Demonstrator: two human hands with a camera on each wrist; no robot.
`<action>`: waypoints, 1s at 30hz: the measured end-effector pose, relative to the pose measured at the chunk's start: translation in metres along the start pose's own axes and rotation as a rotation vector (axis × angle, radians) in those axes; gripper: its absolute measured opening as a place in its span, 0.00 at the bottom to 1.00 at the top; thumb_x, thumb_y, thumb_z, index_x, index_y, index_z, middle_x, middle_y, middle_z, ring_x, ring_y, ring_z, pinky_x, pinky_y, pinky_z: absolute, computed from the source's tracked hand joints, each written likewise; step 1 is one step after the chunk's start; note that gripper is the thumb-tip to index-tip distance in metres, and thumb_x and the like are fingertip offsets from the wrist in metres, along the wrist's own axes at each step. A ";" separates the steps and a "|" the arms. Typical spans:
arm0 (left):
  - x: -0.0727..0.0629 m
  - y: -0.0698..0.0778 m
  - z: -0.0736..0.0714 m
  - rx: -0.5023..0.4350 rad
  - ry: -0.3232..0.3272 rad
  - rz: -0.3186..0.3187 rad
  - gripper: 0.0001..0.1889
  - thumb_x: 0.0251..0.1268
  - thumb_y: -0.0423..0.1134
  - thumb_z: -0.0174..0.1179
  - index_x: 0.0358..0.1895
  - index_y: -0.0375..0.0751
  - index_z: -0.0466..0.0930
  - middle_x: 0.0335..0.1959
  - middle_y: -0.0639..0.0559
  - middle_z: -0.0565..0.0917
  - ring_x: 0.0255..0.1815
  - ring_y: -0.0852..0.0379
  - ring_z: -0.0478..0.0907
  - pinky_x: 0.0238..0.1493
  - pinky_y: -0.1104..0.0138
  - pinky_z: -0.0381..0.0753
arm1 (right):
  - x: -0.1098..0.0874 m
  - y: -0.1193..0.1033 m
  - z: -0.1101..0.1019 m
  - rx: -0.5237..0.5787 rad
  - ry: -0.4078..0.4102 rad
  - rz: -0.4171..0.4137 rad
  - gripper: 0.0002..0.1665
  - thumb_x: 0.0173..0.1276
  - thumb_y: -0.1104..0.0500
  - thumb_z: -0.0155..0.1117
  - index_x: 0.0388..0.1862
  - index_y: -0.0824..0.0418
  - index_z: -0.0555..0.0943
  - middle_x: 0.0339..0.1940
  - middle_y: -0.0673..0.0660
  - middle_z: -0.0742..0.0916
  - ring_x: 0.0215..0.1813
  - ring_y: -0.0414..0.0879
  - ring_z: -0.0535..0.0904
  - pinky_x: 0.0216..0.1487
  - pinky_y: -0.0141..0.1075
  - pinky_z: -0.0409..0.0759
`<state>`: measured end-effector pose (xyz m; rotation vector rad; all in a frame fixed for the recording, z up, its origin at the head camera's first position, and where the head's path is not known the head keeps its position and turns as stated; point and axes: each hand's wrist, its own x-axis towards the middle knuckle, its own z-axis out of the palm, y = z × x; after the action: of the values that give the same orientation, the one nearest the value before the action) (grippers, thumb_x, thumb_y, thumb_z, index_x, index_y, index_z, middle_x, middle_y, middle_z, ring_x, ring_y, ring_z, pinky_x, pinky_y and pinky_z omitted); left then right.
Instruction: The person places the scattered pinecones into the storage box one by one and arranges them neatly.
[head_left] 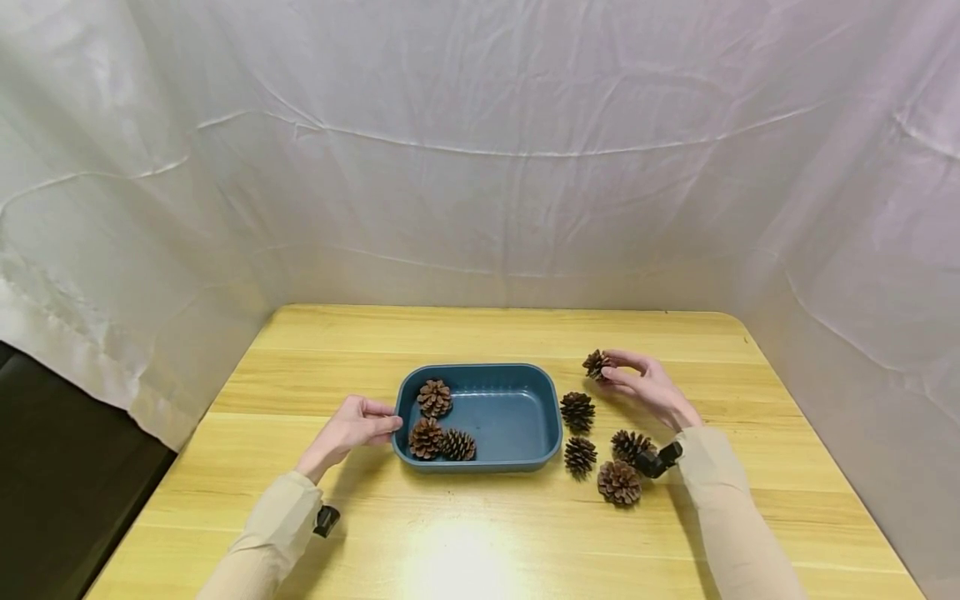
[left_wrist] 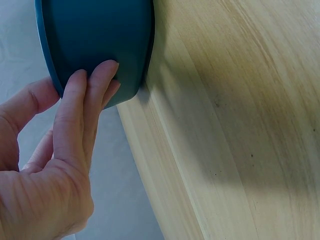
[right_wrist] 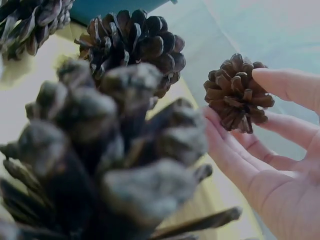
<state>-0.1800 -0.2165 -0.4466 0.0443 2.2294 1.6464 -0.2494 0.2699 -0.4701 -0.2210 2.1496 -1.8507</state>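
Note:
My left hand (head_left: 351, 431) pinches the left end of a blue rectangular tray (head_left: 480, 467). In the left wrist view its fingers (left_wrist: 70, 117) lie along the tray's outer wall (left_wrist: 100, 37), with the thumb at the rim. Beyond the tray's right end, my right hand (head_left: 651, 390) holds a brown pine cone (head_left: 596, 365) between thumb and fingertips. That pine cone (right_wrist: 239, 94) appears with its scales spread in the right wrist view. Inside the tray, toward its left end, lie three pine cones (head_left: 435, 399).
Several loose pine cones (head_left: 580, 457) lie on the wooden table (head_left: 480, 333) between the tray and my right forearm. One large cone (right_wrist: 110, 150) fills the near part of the right wrist view. White cloth (head_left: 495, 192) hangs behind the table and at both sides.

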 end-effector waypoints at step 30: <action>-0.003 0.004 0.001 -0.002 0.003 -0.006 0.21 0.68 0.27 0.60 0.57 0.12 0.73 0.49 0.25 0.85 0.42 0.50 0.90 0.47 0.61 0.91 | 0.000 -0.038 0.018 -0.184 0.184 -0.066 0.38 0.65 0.52 0.73 0.71 0.64 0.72 0.73 0.64 0.75 0.53 0.28 0.80 0.59 0.21 0.79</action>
<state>-0.1780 -0.2148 -0.4426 0.0341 2.2279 1.6468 -0.2466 0.2472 -0.4353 -0.1679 2.4688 -1.7698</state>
